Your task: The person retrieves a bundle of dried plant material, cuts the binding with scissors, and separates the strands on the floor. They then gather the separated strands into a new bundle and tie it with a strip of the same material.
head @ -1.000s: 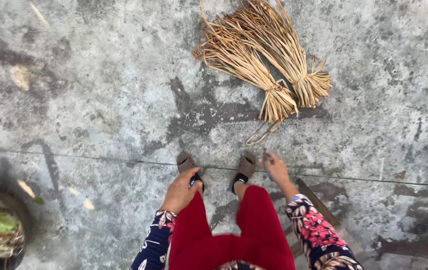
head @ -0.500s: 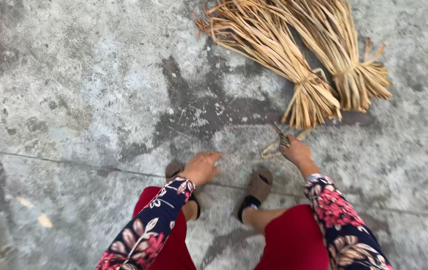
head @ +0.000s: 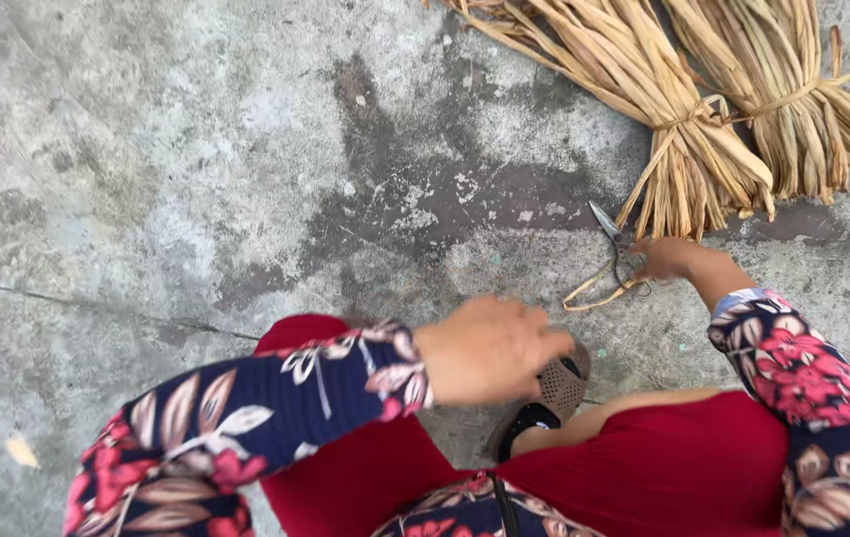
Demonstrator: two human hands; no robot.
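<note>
head view looks down at red trousers and dark flowered sleeves. the left hand hangs low over a brown mesh sandal, with its fingers loosely curled and holding nothing. farther out, the right hand reaches to the grey concrete floor and closes on the handles of a pair of small metal scissors. the scissor blades point up and away, toward the straw. a loop of pale straw lies just beside them. beyond that, two tied bundles of dry yellow straw lie side by side on the floor, touching each other.
</note>
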